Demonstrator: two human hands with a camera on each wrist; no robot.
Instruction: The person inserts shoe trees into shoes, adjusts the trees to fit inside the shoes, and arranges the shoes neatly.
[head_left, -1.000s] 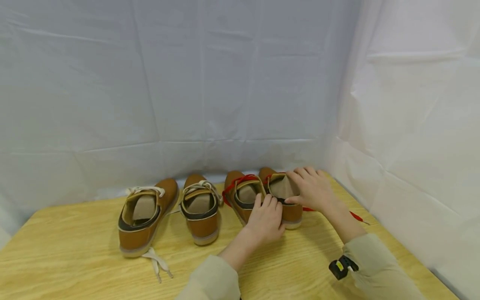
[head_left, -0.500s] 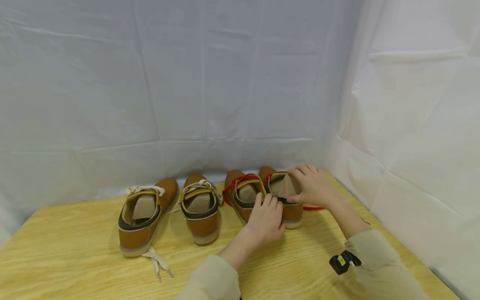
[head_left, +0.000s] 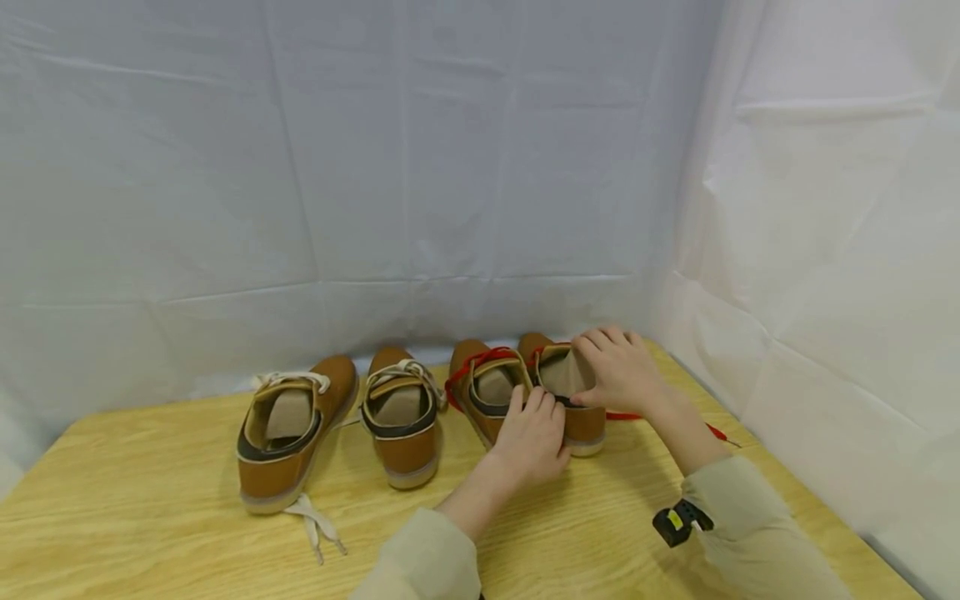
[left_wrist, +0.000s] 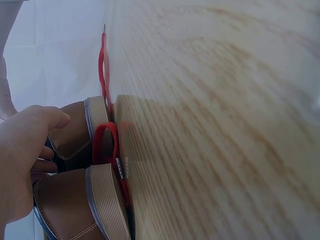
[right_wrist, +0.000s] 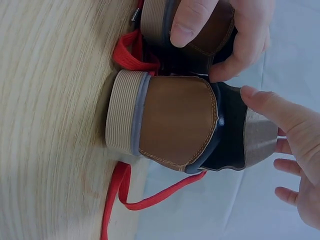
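Observation:
In the head view, the rightmost brown shoe [head_left: 582, 427] has red laces and stands upright, heel toward me. A grey-beige insole [right_wrist: 261, 137] sticks up out of its opening in the right wrist view. My right hand [head_left: 621, 371] holds this insole, thumb at its edge and fingers behind. My left hand [head_left: 528, 437] rests at the shoe's heel; its fingertips are at the collar on the inner side, and its thumb [left_wrist: 59, 119] lies over the heel in the left wrist view. Close beside it stands the other red-laced shoe [head_left: 467, 408], partly covered by my left hand.
Farther left stand two similar brown shoes, a white-laced shoe [head_left: 408, 450] and another white-laced shoe [head_left: 273, 477], with lace ends [head_left: 318, 525] lying on the wooden table [head_left: 150, 500]. A red lace [right_wrist: 160, 197] trails right. White sheeting [head_left: 480, 167] rises behind and at the right.
My right hand shifts only slightly at the insole, and the red lace's end by the forearm shows again after being covered. My left hand and the shoes stay in place.

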